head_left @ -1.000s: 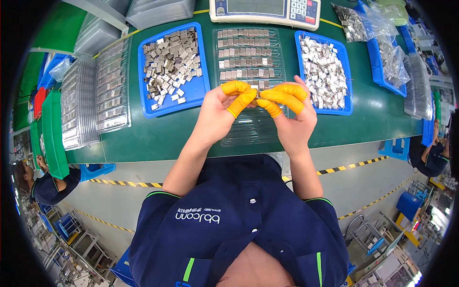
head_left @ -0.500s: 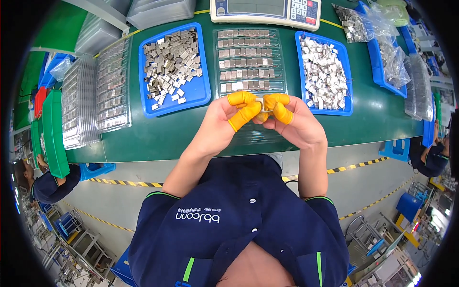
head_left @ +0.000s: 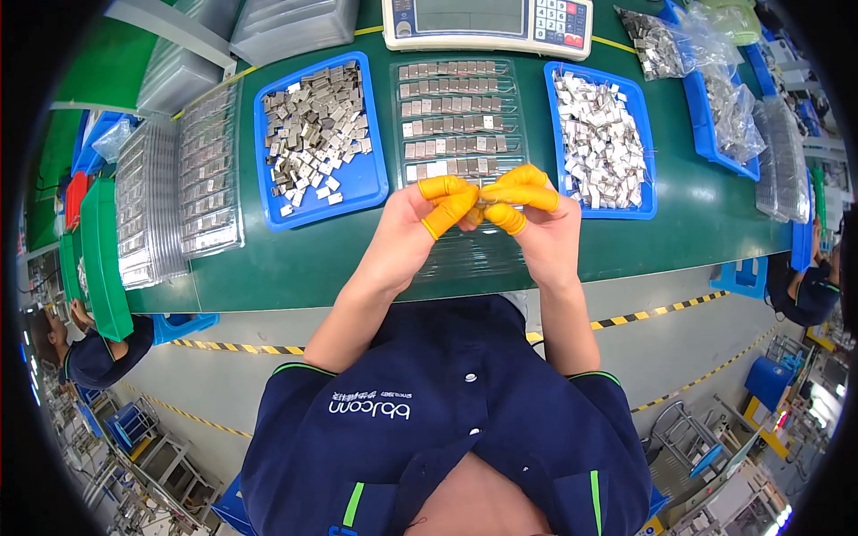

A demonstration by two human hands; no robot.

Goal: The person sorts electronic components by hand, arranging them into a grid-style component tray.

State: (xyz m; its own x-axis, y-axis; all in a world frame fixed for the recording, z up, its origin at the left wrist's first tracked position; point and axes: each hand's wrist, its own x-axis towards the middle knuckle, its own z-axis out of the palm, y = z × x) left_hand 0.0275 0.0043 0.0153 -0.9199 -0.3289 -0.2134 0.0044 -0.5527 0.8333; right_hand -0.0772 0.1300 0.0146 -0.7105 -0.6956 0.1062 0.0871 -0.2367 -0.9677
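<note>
Yellow finger cots cover several fingertips on both hands. My left hand (head_left: 427, 213) and my right hand (head_left: 536, 213) meet over the near end of a clear blister tray (head_left: 527, 134). Between their fingertips they pinch a small metal connector part (head_left: 483, 189), mostly hidden by the fingers. Rows of similar silvery parts, with thin wires at their right ends, fill the tray. To the left lies a blue tray (head_left: 362, 183) with a heap of small metal shells (head_left: 317, 121). A second blue tray (head_left: 642, 116), on the right, holds white-and-silver pieces (head_left: 601, 138) with thin leads.
A scale (head_left: 487, 27) with a keypad stands behind the blister tray. Stacked filled blister trays (head_left: 152, 201) and a green bin (head_left: 107, 259) are at the left. Bagged parts (head_left: 735, 121) lie in a blue bin at the right. Other people sit at both far sides.
My right hand has moved left, its fingers now closing over the part, which shows less than before. My left hand stays near the same place. The view has shifted slightly.
</note>
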